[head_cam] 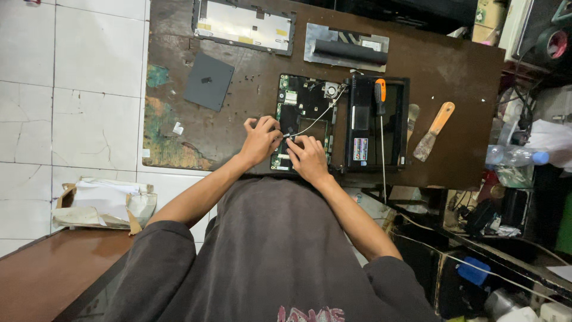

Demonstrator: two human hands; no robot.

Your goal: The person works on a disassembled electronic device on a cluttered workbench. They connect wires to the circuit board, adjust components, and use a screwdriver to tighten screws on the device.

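Green circuit board (pixel 304 119) lies right under both hands, its long axis running away from the person. Left hand (pixel 260 140) curls, pinching at its near-left edge; right hand (pixel 308 158) presses flat fingers beside it, equally near; an orange-handled screwdriver (pixel 381 128) lies further right

A worn brown worktable (pixel 453 77) was set on a floor of cracked white tiles (pixel 77 89). Cluttered shelving (pixel 524 197) was seen at right, a polished wooden surface (pixel 53 268) at near left.
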